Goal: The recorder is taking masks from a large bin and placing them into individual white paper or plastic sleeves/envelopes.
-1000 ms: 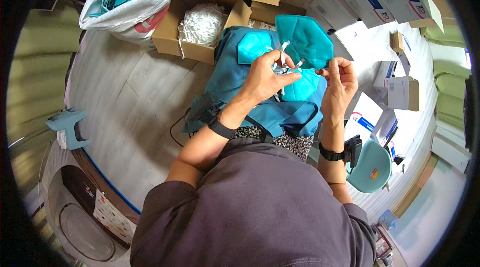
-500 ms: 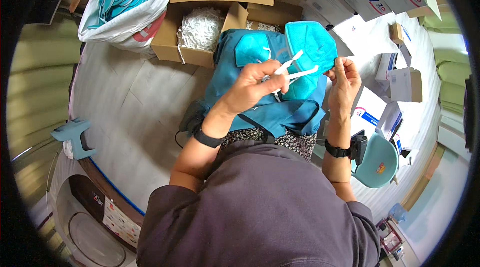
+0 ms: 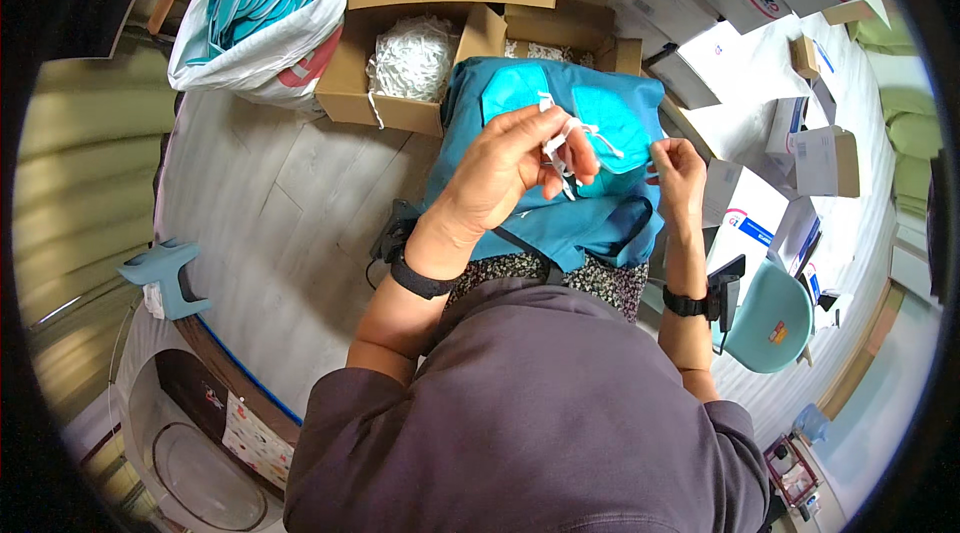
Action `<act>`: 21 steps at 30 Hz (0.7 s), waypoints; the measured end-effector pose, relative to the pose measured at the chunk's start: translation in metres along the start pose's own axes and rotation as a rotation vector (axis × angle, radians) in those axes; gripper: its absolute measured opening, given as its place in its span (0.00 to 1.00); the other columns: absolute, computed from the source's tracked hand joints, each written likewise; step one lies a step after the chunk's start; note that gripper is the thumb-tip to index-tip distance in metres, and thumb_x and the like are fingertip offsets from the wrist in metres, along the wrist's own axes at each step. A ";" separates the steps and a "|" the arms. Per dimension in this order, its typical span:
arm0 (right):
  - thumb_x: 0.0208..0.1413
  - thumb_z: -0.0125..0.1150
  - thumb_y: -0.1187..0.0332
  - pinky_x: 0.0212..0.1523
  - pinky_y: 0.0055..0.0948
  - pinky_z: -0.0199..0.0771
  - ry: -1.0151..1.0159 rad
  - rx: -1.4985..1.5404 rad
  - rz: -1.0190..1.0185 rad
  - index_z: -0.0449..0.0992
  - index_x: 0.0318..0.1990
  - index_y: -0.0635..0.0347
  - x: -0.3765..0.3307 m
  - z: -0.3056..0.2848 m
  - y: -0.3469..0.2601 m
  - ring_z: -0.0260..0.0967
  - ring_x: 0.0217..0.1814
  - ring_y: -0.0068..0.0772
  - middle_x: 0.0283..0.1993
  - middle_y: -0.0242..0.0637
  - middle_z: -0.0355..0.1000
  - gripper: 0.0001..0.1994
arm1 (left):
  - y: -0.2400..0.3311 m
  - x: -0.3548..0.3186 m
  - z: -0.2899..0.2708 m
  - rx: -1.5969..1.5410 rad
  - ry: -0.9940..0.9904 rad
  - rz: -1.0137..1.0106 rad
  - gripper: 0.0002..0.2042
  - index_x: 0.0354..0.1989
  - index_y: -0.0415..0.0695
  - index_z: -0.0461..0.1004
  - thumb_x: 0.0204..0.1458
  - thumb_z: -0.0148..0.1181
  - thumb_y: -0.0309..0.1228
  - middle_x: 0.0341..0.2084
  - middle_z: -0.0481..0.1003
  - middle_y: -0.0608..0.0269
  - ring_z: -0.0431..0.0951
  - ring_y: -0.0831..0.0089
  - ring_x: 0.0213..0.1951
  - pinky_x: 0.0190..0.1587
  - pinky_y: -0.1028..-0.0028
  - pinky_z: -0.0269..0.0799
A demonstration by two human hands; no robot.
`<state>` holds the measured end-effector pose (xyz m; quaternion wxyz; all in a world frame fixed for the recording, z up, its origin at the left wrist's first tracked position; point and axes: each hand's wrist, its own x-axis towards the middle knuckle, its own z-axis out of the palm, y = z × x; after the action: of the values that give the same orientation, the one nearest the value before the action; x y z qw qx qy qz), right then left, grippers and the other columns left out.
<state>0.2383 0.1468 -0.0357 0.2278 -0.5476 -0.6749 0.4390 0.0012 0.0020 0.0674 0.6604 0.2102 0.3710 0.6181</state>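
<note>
A teal apron (image 3: 470, 203) covers my lap, and teal face masks lie on it. One mask (image 3: 512, 88) is at the left. A second mask (image 3: 612, 123) lies to the right, with white straps over it. My left hand (image 3: 505, 168) is closed on a bundle of white straps (image 3: 560, 148), held above the masks; part of the bundle hides behind the fingers. At the right mask's outer edge, the fingertips of my right hand (image 3: 682, 178) are pinched together on its rim.
Ahead stands a cardboard box (image 3: 340, 83) with a heap of white straps (image 3: 412, 58). Left of it is a white sack (image 3: 255, 73) full of teal masks. White boxes (image 3: 740, 203) clutter the right side, near a light-green stool (image 3: 770, 323).
The right mask has come down from a raised position onto the apron. My left hand has drawn the white straps together, and my right hand stays near the mask's edge.
</note>
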 end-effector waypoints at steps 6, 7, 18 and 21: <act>0.61 0.55 0.70 0.26 0.18 0.66 -0.328 0.323 -0.245 0.69 0.61 0.56 -0.034 0.003 -0.100 0.65 0.25 0.13 0.36 0.25 0.77 0.20 | -0.016 0.001 0.003 0.278 -0.074 -0.191 0.14 0.37 0.40 0.76 0.64 0.50 0.39 0.29 0.77 0.62 0.77 0.77 0.31 0.24 0.82 0.68; 0.63 0.53 0.68 0.26 0.18 0.65 -0.492 0.365 -0.272 0.68 0.61 0.57 -0.035 0.003 -0.109 0.65 0.26 0.13 0.34 0.27 0.76 0.19 | -0.018 0.000 0.004 0.320 -0.111 -0.208 0.14 0.37 0.40 0.76 0.64 0.50 0.38 0.29 0.78 0.62 0.78 0.77 0.31 0.24 0.81 0.68; 0.60 0.63 0.64 0.27 0.19 0.60 -0.791 0.266 -0.165 0.76 0.30 0.65 -0.030 -0.007 -0.105 0.59 0.28 0.12 0.25 0.25 0.69 0.13 | -0.026 -0.015 -0.002 0.426 -0.110 -0.158 0.11 0.45 0.36 0.76 0.60 0.58 0.30 0.33 0.79 0.61 0.79 0.78 0.32 0.33 0.78 0.76; 0.58 0.65 0.64 0.26 0.18 0.57 -0.760 0.253 -0.154 0.75 0.30 0.64 -0.030 -0.006 -0.102 0.56 0.27 0.11 0.24 0.23 0.66 0.12 | -0.029 -0.013 -0.001 0.412 -0.130 -0.164 0.12 0.45 0.36 0.76 0.61 0.57 0.32 0.33 0.78 0.63 0.79 0.78 0.32 0.34 0.78 0.77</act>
<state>0.1968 0.1191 0.0586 0.0599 -0.2621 -0.6908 0.6712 0.0203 -0.0148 0.0484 0.6739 0.3494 0.4620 0.4586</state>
